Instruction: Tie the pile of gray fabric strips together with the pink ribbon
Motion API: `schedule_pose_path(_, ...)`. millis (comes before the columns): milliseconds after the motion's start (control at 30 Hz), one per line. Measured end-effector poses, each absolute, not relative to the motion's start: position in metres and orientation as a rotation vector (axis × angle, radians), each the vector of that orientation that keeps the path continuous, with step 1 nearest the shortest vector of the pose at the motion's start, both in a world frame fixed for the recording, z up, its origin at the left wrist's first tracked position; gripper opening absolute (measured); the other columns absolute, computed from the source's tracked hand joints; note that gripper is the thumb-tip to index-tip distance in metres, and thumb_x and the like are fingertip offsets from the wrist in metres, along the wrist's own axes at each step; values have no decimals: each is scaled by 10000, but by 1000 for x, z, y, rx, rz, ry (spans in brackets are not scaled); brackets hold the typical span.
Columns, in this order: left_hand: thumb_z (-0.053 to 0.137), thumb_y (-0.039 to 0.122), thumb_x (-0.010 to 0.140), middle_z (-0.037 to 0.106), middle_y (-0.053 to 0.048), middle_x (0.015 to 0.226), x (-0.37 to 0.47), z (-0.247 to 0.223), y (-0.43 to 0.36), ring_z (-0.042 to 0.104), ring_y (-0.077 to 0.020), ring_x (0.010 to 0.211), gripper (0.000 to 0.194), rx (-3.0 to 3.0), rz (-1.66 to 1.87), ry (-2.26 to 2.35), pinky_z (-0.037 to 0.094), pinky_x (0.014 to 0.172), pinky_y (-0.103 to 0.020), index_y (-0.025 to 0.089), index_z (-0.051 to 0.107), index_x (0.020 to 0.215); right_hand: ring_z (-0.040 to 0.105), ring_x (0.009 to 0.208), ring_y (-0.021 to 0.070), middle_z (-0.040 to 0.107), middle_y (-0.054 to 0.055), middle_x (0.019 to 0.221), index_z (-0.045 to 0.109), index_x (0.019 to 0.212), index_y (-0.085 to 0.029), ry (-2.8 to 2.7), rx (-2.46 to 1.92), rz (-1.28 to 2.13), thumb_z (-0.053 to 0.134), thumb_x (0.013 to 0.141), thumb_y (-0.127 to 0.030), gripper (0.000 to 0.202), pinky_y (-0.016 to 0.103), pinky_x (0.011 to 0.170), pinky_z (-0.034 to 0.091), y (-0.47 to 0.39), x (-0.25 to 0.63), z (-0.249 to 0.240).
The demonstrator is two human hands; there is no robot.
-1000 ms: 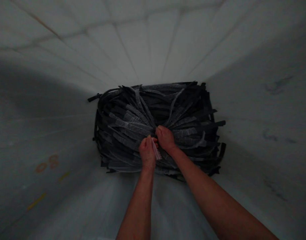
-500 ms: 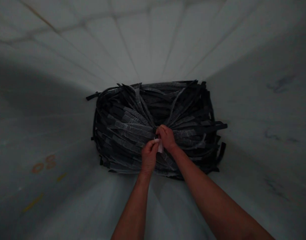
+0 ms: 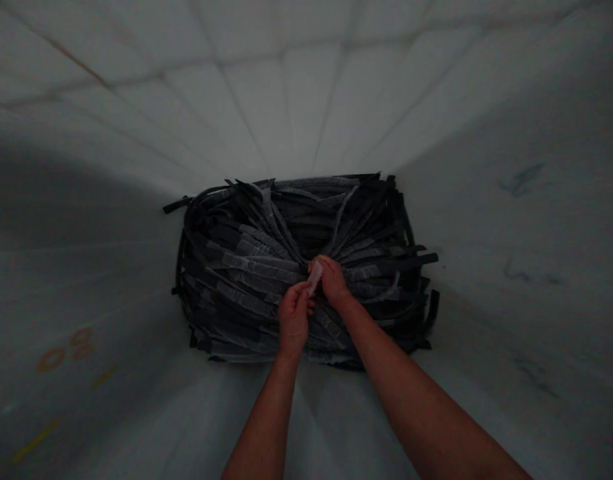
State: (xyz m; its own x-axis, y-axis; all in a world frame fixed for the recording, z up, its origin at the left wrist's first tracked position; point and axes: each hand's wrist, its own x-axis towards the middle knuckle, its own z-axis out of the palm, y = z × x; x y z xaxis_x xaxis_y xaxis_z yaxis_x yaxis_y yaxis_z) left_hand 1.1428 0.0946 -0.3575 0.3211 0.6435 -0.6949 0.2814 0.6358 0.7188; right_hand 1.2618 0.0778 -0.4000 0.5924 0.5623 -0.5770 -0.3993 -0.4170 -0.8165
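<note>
A large bundle of dark strips (image 3: 236,300) lies at the bottom of a deep pale container, its strips gathered together near the middle. Over that gathered point, a small pale pinkish tag (image 3: 315,278) is pinched between both hands. My left hand (image 3: 293,319) grips the tag's lower end, fingers closed. At the tag's upper end, my right hand (image 3: 332,281) is closed on it, resting against the gathered strips. The fingertips of my right hand are partly hidden.
Tall pale walls (image 3: 486,233) surround the bundle on all sides. Orange and yellow marks (image 3: 66,350) show on the left wall, dark scribbles on the right one. A few strip ends stick out at both sides.
The tag has turned from hanging below the fingers to slanting between both hands. My left hand has shifted slightly down and left. The whole view has shifted a little.
</note>
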Motion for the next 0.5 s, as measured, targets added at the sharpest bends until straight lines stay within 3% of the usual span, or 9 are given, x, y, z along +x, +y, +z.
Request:
schedule_pose_path(167, 742, 217, 524, 524, 59, 601, 1155, -307, 120, 364, -11, 460, 265, 377, 414, 1237, 189, 403, -119, 155, 564, 710, 373, 487, 112, 420, -18, 521, 451, 561, -207, -14, -1674, 1059, 429, 660, -443, 257, 255, 485, 297, 73, 1249, -378)
schedule_pose_path(300, 683, 143, 568, 433, 71, 522, 1183, -288, 137, 311, -10, 427, 176, 505, 527, 1081, 173, 400, -130, 151, 507, 585, 340, 444, 89, 443, -21, 550, 451, 574, -199, 85, -1578, 1126, 450, 678, -465, 286, 241, 427, 242, 52, 1221, -355)
schedule_pose_path(400, 598, 109, 669, 499, 52, 551, 1213, -300, 139, 308, -13, 413, 44, 650, 578, 1125, 178, 393, -141, 146, 592, 646, 369, 398, 101, 425, -22, 462, 486, 558, -193, 105, -1488, 1239, 490, 682, -512, 342, 237, 400, 267, 38, 1201, -351)
schedule_pose_path(467, 604, 107, 730, 640, 11, 742, 1222, -305, 146, 469, -21, 505, 127, 631, 563, 1141, 296, 444, -119, 157, 673, 824, 432, 402, 114, 473, -15, 482, 486, 582, -194, 141, -1437, 1285, 498, 677, -527, 347, 236, 400, 332, 35, 1195, -354)
schedule_pose_path(500, 627, 128, 757, 689, -21, 939, 1221, -303, 153, 589, -45, 657, 196, 608, 545, 1100, 402, 536, -123, 177, 686, 938, 477, 424, 119, 518, -9, 531, 485, 610, -193, 165, -1419, 1294, 497, 677, -528, 342, 236, 416, 376, 35, 1194, -356)
